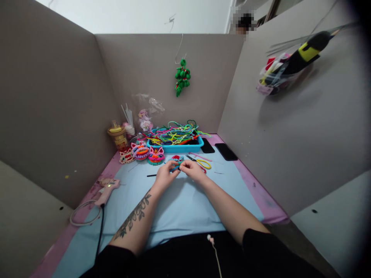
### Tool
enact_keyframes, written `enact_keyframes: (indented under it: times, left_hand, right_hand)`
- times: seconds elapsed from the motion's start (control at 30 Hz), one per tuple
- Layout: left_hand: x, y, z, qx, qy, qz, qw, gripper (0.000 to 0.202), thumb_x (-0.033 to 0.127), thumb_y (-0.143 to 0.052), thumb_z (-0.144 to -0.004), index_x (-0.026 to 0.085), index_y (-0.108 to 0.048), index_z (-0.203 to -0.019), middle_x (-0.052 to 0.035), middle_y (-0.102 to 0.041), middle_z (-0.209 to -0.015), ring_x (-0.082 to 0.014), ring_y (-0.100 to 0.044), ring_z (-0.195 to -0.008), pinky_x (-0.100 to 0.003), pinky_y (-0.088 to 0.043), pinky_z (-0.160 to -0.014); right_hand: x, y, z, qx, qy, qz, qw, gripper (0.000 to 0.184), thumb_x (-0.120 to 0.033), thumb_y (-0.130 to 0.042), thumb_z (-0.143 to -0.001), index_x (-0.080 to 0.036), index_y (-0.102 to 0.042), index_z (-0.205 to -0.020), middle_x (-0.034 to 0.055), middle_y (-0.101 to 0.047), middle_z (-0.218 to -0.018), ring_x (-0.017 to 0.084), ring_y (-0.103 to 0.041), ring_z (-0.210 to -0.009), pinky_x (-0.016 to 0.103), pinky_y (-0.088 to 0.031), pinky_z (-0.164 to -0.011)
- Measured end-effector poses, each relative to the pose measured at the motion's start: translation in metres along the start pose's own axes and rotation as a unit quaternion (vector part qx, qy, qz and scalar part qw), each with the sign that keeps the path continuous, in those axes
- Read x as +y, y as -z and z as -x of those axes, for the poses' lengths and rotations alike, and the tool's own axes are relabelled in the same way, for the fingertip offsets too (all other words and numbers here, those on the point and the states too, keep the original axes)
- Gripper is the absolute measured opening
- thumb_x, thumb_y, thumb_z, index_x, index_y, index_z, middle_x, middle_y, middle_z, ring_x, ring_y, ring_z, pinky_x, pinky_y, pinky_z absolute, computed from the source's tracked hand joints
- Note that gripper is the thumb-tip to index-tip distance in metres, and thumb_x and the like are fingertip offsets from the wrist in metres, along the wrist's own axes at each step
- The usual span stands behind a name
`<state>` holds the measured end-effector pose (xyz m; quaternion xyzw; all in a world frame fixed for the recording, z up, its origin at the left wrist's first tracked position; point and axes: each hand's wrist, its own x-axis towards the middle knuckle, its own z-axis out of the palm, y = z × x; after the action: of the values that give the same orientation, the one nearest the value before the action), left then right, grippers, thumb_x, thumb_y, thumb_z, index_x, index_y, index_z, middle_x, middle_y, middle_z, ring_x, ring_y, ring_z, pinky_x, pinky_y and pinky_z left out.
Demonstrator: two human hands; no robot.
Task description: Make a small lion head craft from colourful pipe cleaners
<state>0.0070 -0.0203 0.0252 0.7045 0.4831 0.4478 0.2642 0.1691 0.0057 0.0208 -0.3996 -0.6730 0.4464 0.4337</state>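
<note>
My left hand and my right hand meet above the middle of the blue cloth, fingers pinched together. Between them is a blue pipe cleaner, partly hidden by the fingers. Just beyond the fingertips lies a red and teal pipe-cleaner piece; whether it joins the held strand I cannot tell. Yellow-handled scissors rest beside my right hand, with a red handle partly behind it. Left of my left hand lies a short black stick. Finished pipe-cleaner animal heads stand farther left.
A blue tray full of coloured pipe cleaners stands at the back, two dark phones to its right. A pink glue gun with a cable lies at left. Grey panels enclose the table; a green ornament hangs there.
</note>
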Motion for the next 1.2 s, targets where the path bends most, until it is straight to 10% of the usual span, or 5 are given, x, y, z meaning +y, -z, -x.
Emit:
enact_keyframes:
  times: [0.6,1.0,1.2]
  left_hand:
    - [-0.007,0.003,0.000,-0.051,0.034,0.023,0.998,0.032,0.023,-0.066,-0.066,0.018,-0.061,-0.097,-0.0001,-0.066,-0.070,-0.0137,-0.060,-0.061,-0.022,-0.042,-0.055]
    - [-0.003,0.009,-0.005,-0.094,0.077,0.159,0.980,0.040,0.021,-0.067,-0.062,0.015,-0.054,-0.099,0.0078,-0.048,-0.054,-0.0066,-0.045,-0.047,-0.018,-0.034,-0.047]
    - [0.001,0.012,-0.005,-0.082,0.090,0.183,0.975,0.042,0.024,-0.069,-0.061,0.014,-0.052,-0.098,0.0081,-0.047,-0.055,-0.0055,-0.044,-0.046,-0.018,-0.033,-0.046]
  right_hand:
    - [-0.006,0.003,0.003,-0.019,0.047,0.070,0.996,0.014,-0.027,-0.060,-0.069,-0.016,-0.060,-0.060,-0.0003,-0.055,-0.063,0.012,-0.048,-0.062,0.024,-0.038,-0.061]
    - [-0.006,0.005,0.004,-0.057,-0.059,-0.051,0.995,0.028,-0.039,-0.061,-0.070,-0.013,-0.066,-0.081,-0.0040,-0.049,-0.053,0.007,-0.037,-0.044,0.021,-0.030,-0.044]
    - [-0.004,0.006,0.006,-0.037,0.070,0.030,0.996,0.028,-0.030,-0.065,-0.070,-0.016,-0.067,-0.095,0.0029,-0.063,-0.077,0.013,-0.055,-0.067,0.027,-0.045,-0.065]
